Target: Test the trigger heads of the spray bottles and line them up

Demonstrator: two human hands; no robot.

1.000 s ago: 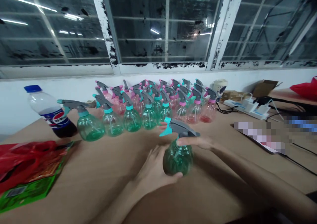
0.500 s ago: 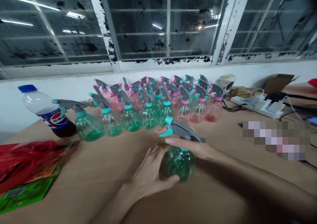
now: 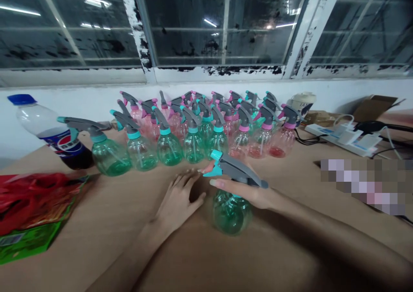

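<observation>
A green spray bottle (image 3: 231, 216) with a grey and turquoise trigger head stands near the middle of the table. Around its neck, just under the head, my right hand (image 3: 248, 191) is closed, thumb in front and other fingers mostly hidden behind. To the bottle's left, apart from it, my left hand (image 3: 181, 197) rests low over the tabletop with fingers and thumb spread, holding nothing. Beyond both hands, green spray bottles (image 3: 170, 150) form a front row, and pink spray bottles (image 3: 259, 143) continue it on the right, with several more behind.
At left, a cola bottle (image 3: 66, 147) with a blue cap leans beside the row. Red and green plastic packaging (image 3: 35, 206) lies in front of it. A white power strip (image 3: 343, 139) with plugs and cables, a cup (image 3: 303, 104) and a cardboard box (image 3: 371, 107) are at right on the wooden table (image 3: 206, 262).
My left hand has let go of the green spray bottle's body and moved left, fingers spread. My right hand still grips its neck. The view has shifted slightly.
</observation>
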